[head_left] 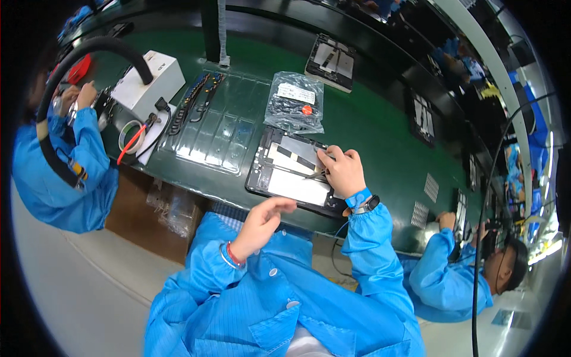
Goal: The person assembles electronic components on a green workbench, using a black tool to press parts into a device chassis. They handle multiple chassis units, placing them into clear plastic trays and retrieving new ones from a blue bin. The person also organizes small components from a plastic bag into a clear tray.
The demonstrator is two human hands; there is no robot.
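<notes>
An opened tablet (291,186) lies on the green bench mat in front of me, its silver battery plates and dark inner parts showing. Over its right side is my right hand (345,172), closed around slim dark tweezers (315,175) whose tips point left across the battery. A blue strap and a dark watch circle that wrist. My left hand (262,223) hovers by the tablet's near left edge, fingers stretched out and holding nothing. Beyond the tablet sits a clear plastic bag (294,104) of dark parts with a white label and an orange dot.
Left of the tablet, a clear sheet (211,128) carries a row of small dark cables (193,101). Further left are a tape roll (131,137) and a white box (148,83) with a black hose. Another opened tablet (331,62) lies at the back. Co-workers sit on both sides.
</notes>
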